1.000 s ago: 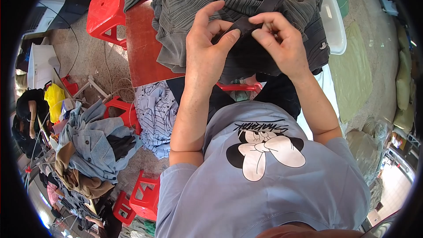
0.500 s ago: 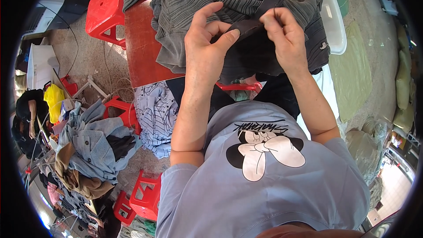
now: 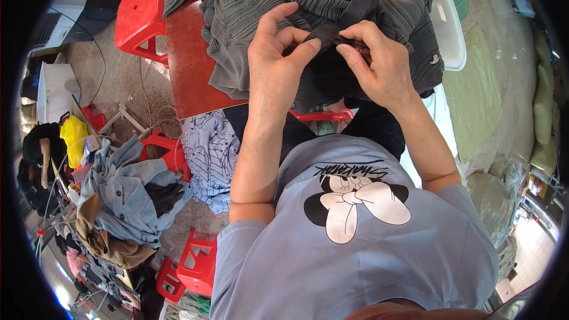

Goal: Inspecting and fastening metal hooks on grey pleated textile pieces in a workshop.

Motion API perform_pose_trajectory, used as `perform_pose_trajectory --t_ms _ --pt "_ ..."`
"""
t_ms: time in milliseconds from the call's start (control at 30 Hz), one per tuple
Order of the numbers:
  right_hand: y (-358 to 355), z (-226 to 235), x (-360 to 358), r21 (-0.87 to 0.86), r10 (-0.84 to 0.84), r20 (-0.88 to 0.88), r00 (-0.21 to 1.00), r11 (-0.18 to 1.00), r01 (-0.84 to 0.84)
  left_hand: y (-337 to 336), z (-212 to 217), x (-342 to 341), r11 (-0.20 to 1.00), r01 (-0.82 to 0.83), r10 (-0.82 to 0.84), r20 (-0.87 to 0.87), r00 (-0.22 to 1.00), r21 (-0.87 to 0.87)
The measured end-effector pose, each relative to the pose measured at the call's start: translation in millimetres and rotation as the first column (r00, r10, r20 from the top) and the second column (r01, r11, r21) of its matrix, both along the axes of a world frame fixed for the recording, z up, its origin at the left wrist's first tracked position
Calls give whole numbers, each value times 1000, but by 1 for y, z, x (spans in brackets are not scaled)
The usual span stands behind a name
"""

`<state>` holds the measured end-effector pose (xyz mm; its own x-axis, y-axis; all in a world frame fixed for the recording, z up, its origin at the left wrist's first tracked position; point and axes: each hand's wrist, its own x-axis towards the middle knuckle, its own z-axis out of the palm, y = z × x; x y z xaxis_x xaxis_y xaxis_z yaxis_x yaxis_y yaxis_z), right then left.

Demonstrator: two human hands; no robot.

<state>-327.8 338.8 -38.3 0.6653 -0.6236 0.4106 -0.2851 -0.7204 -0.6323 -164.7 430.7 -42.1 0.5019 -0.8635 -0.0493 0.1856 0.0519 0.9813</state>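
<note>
My left hand (image 3: 277,62) pinches a dark fabric strip (image 3: 360,7) between thumb and forefinger, its other fingers partly raised. Close beside that pinch, my right hand (image 3: 379,62) has its thumb and forefinger at the edge of the strip. Whatever lies between those right fingertips is too small to make out, and the other fingers are curled and partly hidden. Under both hands spreads a heap of dark grey ribbed garments (image 3: 237,29), with darker cloth nearest me. The strip's far end stands up above the heap.
A reddish-brown tabletop (image 3: 192,62) supports the heap, with a white plastic tub (image 3: 451,24) at its right. Red stools (image 3: 141,15) stand left. A striped shirt (image 3: 207,157) hangs below the table corner. Blue-grey clothes (image 3: 127,195) lie piled further left, near a yellow bag (image 3: 73,139).
My right hand has come left and down along the strip, its thumb and forefinger now nearer my left fingertips. The left hand keeps its pinch in the same place.
</note>
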Motion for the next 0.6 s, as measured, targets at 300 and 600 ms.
perform_pose_trajectory --t_ms 300,600 --pt "-1 -3 1 161 -32 99 995 987 16 -2 -4 2 1000 3 -4 23 1000 7" --pt "-22 15 -6 -45 160 -168 973 984 -170 -2 -4 2 1000 13 -15 80 997 21"
